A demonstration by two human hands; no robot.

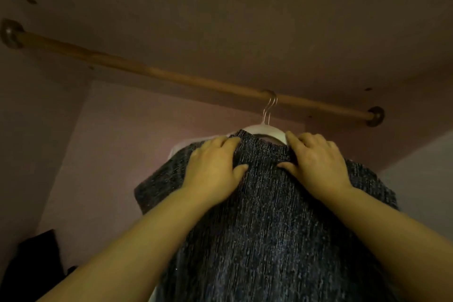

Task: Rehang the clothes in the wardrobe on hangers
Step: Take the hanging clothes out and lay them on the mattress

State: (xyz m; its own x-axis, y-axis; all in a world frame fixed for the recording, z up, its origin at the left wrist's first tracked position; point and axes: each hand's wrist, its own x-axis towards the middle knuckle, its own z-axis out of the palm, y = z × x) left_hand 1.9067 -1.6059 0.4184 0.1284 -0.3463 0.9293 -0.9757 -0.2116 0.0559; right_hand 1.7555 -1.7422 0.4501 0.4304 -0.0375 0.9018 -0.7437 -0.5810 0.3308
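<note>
The knitted top [269,216] hangs on the white hanger [263,129], whose hook sits over the wooden rod [171,76], nearer to the rod's right end. The left hand [215,167] lies rather flat on one shoulder, its grip wide, with the thumb spread on the front. The right hand [316,162] bends its fingers over the other shoulder beside the neck, so its grip holds the knit.

I think the risk is an uneven seat. Something white shows past the left shoulder, so the top may sit off centre and slide to one side when the hands let go. A strong pull down or toward the person could also swing the hook off the rod.

The neck points up to the rod and the hem points down, out of view. The long axis is about vertical, and the shoulder line runs roughly along the rod.
</note>
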